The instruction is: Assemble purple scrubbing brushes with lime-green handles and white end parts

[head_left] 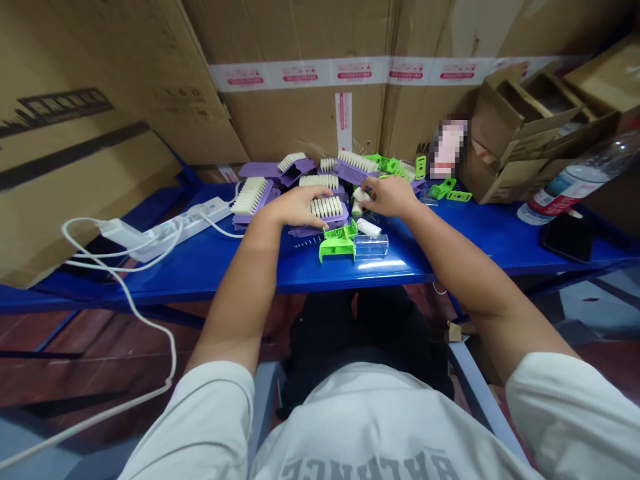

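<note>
My left hand (299, 205) rests fingers-down on a purple brush with white bristles (327, 208) on the blue table (210, 260), gripping its edge. My right hand (390, 195) is closed around a small white roller piece (361, 196) just right of that brush. In front of both hands lie a green plastic part (337, 243), a white cylinder (369, 228) and a clear plastic cover (371, 246). Behind the hands sits a pile of purple brushes (300, 175) and green parts (387, 163).
A white power strip (183, 223) with trailing cables lies at the left. Large cardboard boxes (310, 87) wall the back and left. Open small cartons (530, 133), a plastic bottle (575, 180) and a black phone (567, 238) sit at the right.
</note>
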The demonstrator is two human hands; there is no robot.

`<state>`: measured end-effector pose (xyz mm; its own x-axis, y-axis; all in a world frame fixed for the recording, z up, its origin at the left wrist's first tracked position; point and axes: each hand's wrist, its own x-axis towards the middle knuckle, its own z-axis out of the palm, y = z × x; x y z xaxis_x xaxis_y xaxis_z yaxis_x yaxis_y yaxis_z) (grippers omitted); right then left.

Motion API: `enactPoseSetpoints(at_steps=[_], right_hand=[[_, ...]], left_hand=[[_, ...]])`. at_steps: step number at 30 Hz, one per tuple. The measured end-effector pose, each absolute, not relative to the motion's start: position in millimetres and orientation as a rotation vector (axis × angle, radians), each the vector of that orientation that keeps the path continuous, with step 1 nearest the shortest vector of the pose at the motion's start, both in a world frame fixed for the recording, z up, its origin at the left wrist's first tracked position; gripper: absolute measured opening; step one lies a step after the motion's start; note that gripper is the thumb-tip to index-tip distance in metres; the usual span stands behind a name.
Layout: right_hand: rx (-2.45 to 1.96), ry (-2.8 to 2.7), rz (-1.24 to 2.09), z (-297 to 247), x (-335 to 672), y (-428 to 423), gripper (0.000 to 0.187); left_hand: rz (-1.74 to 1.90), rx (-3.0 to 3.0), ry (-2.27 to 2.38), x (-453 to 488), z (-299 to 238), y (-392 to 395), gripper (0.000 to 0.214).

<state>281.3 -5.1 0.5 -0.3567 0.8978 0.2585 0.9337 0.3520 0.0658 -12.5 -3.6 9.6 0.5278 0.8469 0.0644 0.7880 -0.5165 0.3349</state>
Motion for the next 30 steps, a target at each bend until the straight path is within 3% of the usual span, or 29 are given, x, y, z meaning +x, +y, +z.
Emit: enactPoseSetpoints(at_steps=[25,30], right_hand=[[-1.597,-2.397,-0.356,0.0,285.7,-5.9,0.052],[-1.098,-2.495,0.23,-1.9,294.8,2.4,0.045]], left_hand=[[0.451,2.525,1.319,-16.0,2.3,1.6,0.088],[0.463,2.53,1.314,-15.9,4.5,-0.5,0.087]])
